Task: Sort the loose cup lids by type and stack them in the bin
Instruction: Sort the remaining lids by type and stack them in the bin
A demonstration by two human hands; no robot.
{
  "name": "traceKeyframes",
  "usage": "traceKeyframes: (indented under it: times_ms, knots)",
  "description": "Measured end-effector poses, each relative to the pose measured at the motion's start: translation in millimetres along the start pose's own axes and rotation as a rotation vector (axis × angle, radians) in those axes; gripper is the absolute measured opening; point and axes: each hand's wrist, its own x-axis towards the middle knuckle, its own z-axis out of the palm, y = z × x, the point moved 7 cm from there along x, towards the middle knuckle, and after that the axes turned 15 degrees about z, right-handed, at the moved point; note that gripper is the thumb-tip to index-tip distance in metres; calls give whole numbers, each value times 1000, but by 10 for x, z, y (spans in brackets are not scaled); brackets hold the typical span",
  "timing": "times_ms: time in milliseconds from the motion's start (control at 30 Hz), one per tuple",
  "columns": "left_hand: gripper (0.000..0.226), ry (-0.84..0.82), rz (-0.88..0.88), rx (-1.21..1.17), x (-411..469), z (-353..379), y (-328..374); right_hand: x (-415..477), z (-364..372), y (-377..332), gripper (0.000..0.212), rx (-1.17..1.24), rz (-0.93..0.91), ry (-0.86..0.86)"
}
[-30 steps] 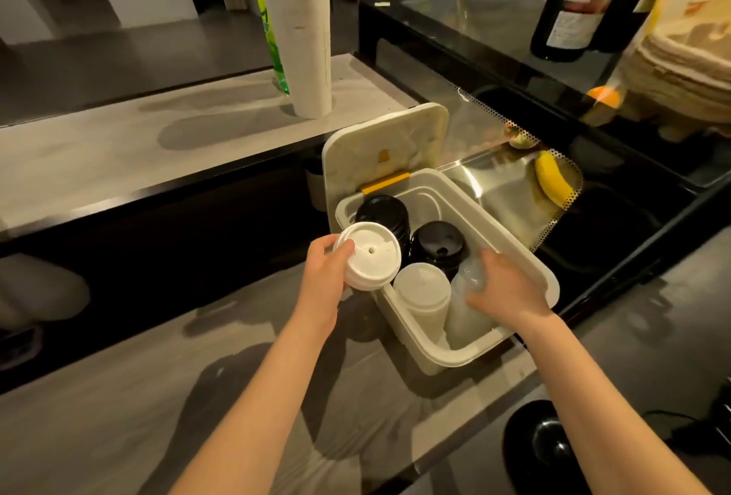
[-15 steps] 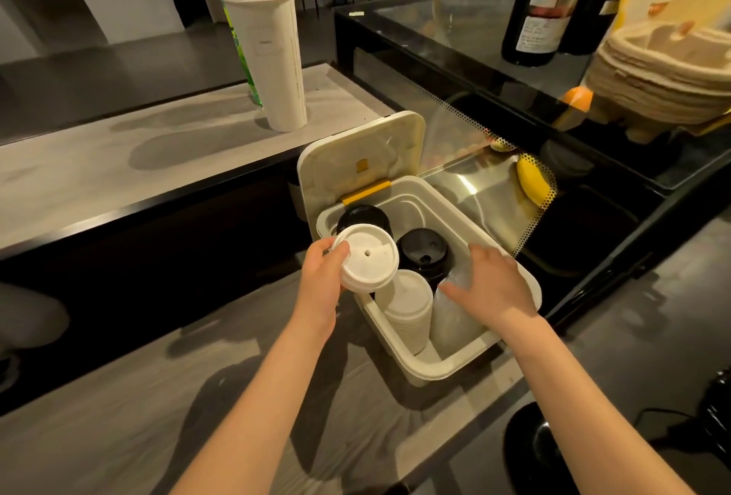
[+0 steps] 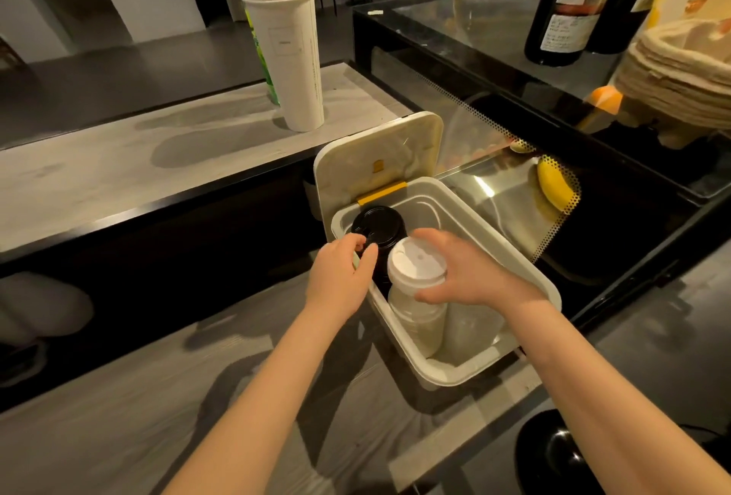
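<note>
White lid (image 3: 417, 263): gone over from my left hand (image 3: 342, 273) to my right hand (image 3: 470, 277) since a second ago. It is now at the top of the white lid stack (image 3: 415, 320) inside the bin (image 3: 455, 376); whether it rests on the stack or sits just above it I cannot tell.

Right hand: curled round the white lid, thumb at the near rim, fingers over the far rim. Earlier it lay on the clear lid stack (image 3: 470, 332).

Left hand: moved to the bin's left wall, fingers loosely curled just beside the black lid stack (image 3: 377, 225). Whether it grips anything I cannot tell.

Bin: cream, rectangular, on the grey worktop (image 3: 118, 395). Its hinged cover (image 3: 379, 154) stands open at the far end, with a yellow strip at the hinge.

Contents: black lid stack at the far left, white lid stack at the near left, clear lid stack just beside it on the right.

Surroundings: a tall stack of paper cups (image 3: 294, 59) on the raised ledge, with a green bottle (image 3: 257, 19) behind it. A banana (image 3: 553, 190) lies behind dotted glass to the right of the bin. A dark bottle (image 3: 561, 12) and a pile of pulp trays (image 3: 684, 87) stand on the glass case.
</note>
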Motion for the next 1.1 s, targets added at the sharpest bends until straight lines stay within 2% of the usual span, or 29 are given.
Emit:
traceKeyframes:
  times_ms: [67,133,233,367,533,833,967,1100]
  knots:
    - [40,-82,101,110,-56,78,-85,-1,98,103,85,-140,48,-24]
    - [43,-200,108,149,-142,203,-189,-14,236,132,75,-285,60,-36]
    - [48,-260,128,179,-207,271,-248,-21,386,109,65,-417,38,6]
    - [49,-287,130,163,-192,276,-265,-69,363,125,68,-414,32,-29]
    - [49,-281,125,147,-205,278,-250,-75,365,193,55,-397,43,-87]
    - [51,-356,156,211,-243,261,-207,-150,352,143,57,-426,66,-94]
    - [57,-370,149,327,-330,90,-243,-118,268,-51,60,-372,52,8]
    - [57,-317,36,442,-542,-291,-444,-124,371,-531,61,-340,-95,113]
